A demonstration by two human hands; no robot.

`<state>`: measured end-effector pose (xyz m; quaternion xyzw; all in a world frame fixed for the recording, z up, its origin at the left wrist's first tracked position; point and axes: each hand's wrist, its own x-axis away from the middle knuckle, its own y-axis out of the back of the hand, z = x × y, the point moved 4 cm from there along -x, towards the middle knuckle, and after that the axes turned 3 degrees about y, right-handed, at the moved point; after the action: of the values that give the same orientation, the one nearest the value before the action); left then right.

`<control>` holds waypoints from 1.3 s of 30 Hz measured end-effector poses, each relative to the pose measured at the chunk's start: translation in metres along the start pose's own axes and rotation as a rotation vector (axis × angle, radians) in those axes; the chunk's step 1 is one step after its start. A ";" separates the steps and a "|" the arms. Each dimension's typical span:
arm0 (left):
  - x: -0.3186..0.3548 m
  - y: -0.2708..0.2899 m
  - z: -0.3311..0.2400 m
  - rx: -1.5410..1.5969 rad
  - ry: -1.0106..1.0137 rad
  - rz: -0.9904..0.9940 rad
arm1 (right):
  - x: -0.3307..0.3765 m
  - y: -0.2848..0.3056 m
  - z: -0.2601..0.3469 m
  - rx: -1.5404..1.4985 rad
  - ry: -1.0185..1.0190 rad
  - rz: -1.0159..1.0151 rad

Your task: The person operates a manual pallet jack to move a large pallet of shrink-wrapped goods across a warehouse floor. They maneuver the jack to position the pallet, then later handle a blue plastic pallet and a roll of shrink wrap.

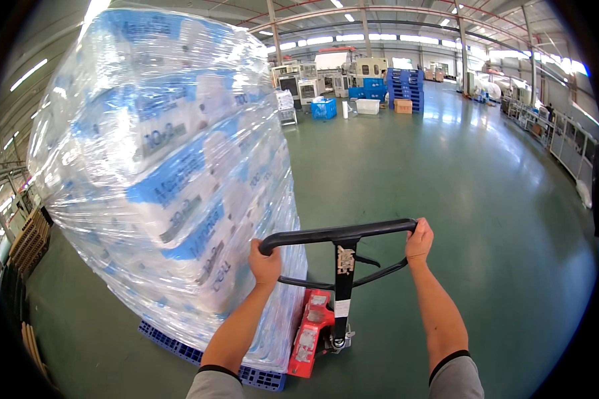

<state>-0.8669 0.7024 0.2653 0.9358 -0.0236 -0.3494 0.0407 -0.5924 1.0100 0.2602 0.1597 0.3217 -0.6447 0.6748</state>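
My left hand (264, 261) grips the left end of a black loop handle (343, 233) of a pallet jack. My right hand (419, 239) grips the handle's right end. The black tiller runs down to the jack's red pump body (307, 332). Just left of the jack stands a tall stack of blue-and-white packs wrapped in clear film (173, 173). The stack rests on a blue plastic pallet (173, 339), and its wrapped side nearly touches my left forearm.
Green glossy floor (472, 219) stretches ahead and to the right. Stacked blue pallets (406, 86), a blue crate (323, 108), white bins and machines stand at the far end. Racks and benches line the right wall (566, 139). Wooden pallets (30, 243) lean at the far left.
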 end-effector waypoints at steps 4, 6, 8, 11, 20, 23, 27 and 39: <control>0.003 0.005 -0.005 0.056 -0.036 -0.072 | -0.012 -0.015 -0.002 -0.006 -0.005 0.047; 0.003 0.009 -0.012 0.067 -0.008 -0.093 | -0.021 -0.021 -0.003 -0.018 -0.013 0.067; 0.011 0.002 -0.012 0.086 0.014 -0.091 | -0.028 -0.019 -0.009 -0.024 -0.001 0.105; 0.018 0.007 -0.016 0.077 -0.026 -0.079 | -0.039 -0.029 -0.013 -0.029 0.036 0.166; 0.035 0.009 -0.049 0.095 0.111 -0.040 | -0.082 -0.076 -0.027 -0.125 -0.022 0.292; 0.052 0.004 -0.062 0.112 0.141 -0.133 | -0.097 -0.105 -0.047 -0.193 -0.051 0.321; 0.082 -0.013 -0.099 0.115 0.169 -0.282 | -0.118 -0.153 -0.081 -0.097 0.135 0.364; 0.154 -0.031 -0.095 -0.689 0.187 -0.889 | -0.127 -0.240 -0.078 -0.373 0.029 0.793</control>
<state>-0.6875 0.7279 0.2333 0.8153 0.4916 -0.2362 0.1945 -0.8389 1.1283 0.3311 0.1553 0.3559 -0.2642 0.8829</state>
